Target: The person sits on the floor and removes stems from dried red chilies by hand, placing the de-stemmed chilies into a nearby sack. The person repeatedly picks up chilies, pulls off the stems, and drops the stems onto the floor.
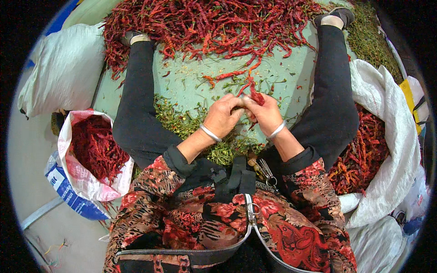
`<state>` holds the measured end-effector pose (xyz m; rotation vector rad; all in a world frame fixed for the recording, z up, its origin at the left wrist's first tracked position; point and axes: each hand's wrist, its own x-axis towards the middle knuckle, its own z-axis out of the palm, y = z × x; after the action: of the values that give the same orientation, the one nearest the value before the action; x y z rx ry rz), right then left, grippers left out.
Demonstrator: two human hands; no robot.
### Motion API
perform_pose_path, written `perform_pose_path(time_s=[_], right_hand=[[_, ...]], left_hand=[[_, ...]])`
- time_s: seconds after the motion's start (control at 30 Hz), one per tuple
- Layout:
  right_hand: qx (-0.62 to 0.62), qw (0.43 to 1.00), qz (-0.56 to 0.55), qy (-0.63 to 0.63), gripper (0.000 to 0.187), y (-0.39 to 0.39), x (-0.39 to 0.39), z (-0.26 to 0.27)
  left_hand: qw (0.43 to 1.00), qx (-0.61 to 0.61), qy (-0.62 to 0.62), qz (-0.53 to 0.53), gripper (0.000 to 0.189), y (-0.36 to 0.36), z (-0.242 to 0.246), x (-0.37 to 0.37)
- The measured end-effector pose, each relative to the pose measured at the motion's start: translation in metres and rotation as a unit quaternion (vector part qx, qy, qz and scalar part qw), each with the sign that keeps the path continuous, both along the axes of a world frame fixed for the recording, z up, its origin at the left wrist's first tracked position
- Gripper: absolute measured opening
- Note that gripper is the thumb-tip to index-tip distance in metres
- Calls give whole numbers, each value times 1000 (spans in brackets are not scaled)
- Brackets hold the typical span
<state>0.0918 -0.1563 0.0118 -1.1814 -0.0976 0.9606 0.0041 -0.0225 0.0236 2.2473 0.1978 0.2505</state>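
My right hand (265, 110) holds a few dried red chili peppers (256, 95), which poke out above and below its fingers. My left hand (222, 114) meets it at the fingertips with its fingers curled; blur hides whether a stem is pinched there. Single chilies (229, 75) lie on the pale green surface (191, 76) just beyond my hands. Past them spreads a big heap of dried red chilies (211, 24). Below my hands, between my legs, lies a pile of green chili stems (222, 152).
An open white-and-pink sack (65, 143) of chilies stands at the left, a stuffed white sack (68, 68) behind it. On the right, a white woven sack (403, 133) with a rolled-down rim holds more chilies. Stems (372, 41) cover the far right. My legs flank the work area.
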Motion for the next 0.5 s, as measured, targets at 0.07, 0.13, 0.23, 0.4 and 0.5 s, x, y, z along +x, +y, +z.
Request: perform_pose_path(time_s=[0.07, 0.13, 0.23, 0.4, 0.5], right_hand=[[-34, 998, -16, 41, 15, -7, -3, -1], [29, 996, -42, 66, 18, -12, -4, -2], [52, 995, -74, 40, 18, -13, -2, -3], [-37, 977, -30, -209, 13, 0, -3, -5], [-30, 896, -14, -442, 11, 1, -3, 2]], left_hand=[[986, -154, 62, 8, 12, 6, -5, -7], [996, -67, -1, 66, 12, 30, -8, -1], [984, -143, 45, 101, 17, 57, -8, 19], [917, -308, 224, -120, 32, 35, -5, 24], [937, -276, 195, -84, 25, 19, 0, 15]])
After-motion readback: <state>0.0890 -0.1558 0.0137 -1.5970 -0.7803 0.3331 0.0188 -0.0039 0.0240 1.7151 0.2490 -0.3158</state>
